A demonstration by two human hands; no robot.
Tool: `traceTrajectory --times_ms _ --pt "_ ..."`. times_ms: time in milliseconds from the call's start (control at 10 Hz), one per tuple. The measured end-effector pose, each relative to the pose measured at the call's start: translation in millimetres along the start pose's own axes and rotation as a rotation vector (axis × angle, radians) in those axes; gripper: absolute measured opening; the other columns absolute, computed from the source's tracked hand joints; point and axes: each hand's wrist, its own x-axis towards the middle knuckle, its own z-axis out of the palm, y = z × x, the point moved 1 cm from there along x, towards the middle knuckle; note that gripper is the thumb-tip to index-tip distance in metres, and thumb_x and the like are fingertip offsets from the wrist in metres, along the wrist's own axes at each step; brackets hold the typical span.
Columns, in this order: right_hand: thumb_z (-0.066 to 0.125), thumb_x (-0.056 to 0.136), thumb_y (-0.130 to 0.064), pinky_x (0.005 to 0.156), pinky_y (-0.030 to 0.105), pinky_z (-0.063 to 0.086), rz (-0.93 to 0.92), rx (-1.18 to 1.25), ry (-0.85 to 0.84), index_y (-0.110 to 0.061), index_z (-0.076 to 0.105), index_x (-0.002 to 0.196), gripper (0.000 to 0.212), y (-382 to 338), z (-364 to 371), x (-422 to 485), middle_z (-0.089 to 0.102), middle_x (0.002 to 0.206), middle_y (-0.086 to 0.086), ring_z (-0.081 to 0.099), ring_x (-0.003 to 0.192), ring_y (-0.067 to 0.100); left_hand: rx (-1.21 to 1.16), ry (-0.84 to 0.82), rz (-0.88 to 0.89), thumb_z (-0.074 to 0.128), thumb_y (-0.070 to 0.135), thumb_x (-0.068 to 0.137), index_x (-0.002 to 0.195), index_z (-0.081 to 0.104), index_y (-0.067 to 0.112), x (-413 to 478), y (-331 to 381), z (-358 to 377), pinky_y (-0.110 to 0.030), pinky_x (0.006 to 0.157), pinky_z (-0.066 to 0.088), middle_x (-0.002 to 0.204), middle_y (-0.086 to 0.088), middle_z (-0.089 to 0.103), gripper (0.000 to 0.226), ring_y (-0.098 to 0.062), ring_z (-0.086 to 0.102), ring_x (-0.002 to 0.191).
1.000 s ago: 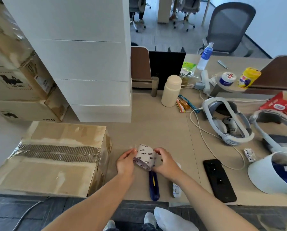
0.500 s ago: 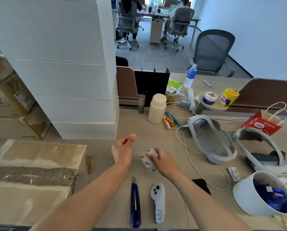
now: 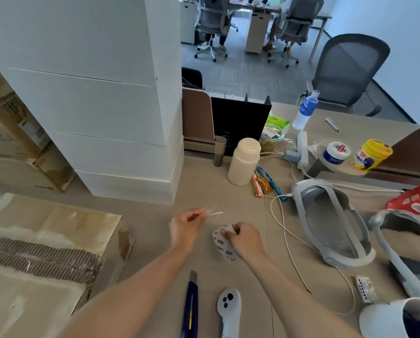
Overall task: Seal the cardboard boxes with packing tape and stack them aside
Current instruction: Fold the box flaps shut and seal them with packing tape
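The tape roll (image 3: 221, 242) is gripped by the right hand (image 3: 248, 240) just over the bench (image 3: 204, 189), and a clear tape end (image 3: 215, 213) is pinched by the left hand (image 3: 185, 228). The cardboard box (image 3: 45, 240) is seen at the bench's left, apart from both hands.

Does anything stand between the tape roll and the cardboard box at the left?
Nothing visible. Only the left hand, pinching the tape end, and bare desk lie between tape roll and cardboard box; utility knife and controller lie nearer the person.
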Motion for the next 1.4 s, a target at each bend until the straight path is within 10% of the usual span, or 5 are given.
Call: traceTrajectory --times_ms 300,600,1000,1300,1400 --pt "0.052 0.096 -0.039 0.07 0.03 0.042 0.265 -0.03 0.167 -0.016 0.064 0.1 0.026 -9.0 24.4 37.1 0.067 0.099 0.003 0.063 0.093 0.026 0.074 -0.108 0.082 0.07 0.009 0.09 0.11 0.073 0.036 -12.8 -67.6 17.3 -0.026 0.095 0.051 0.105 0.017 0.074 0.033 -0.004 0.069 0.103" --pt "0.049 0.092 -0.023 0.079 0.027 0.044 -0.042 -0.394 0.109 -0.02 0.06 0.105 0.017 -11.9 44.5 23.6 0.062 0.111 -0.003 0.056 0.107 0.02 -0.092 0.16 -0.031 0.067 -0.001 0.089 0.1 0.072 0.022 9.0 -70.4 -9.5 -0.019 0.088 0.053 0.097 0.001 0.076 0.026 -0.002 0.07 0.089" --pt "0.047 0.097 -0.021 0.11 0.038 0.035 0.401 -0.012 0.05 -0.009 0.058 0.128 0.036 -8.5 68.8 47.4 0.055 0.138 0.01 0.047 0.131 0.03 0.67 -0.093 0.256 0.06 0.005 0.09 0.132 0.04 0.059 -16.1 -103.2 2.8 -0.035 0.116 0.021 0.147 0.038 0.026 0.071 -0.003 0.019 0.14" --pt "0.04 0.099 -0.015 0.083 0.031 0.049 0.408 0.291 0.0 -0.015 0.048 0.08 0.021 -24.9 61.5 57.2 0.052 0.096 0.01 0.052 0.088 0.022 1.105 -0.355 0.33 0.035 0.027 0.094 0.148 -0.014 0.055 -41.6 -122.6 0.7 -0.049 0.118 0.002 0.162 0.023 -0.015 0.078 -0.021 -0.01 0.149" --pt "0.048 0.098 -0.021 0.08 0.032 0.052 0.408 0.185 0.034 -0.006 0.061 0.09 0.022 -23.3 63.6 65.9 0.063 0.087 0.009 0.061 0.077 0.023 1.164 -0.509 0.401 0.029 0.03 0.087 0.155 0.018 0.04 -45.9 -126.0 -1.7 -0.06 0.116 0.019 0.162 0.018 0.016 0.07 -0.027 0.024 0.148"
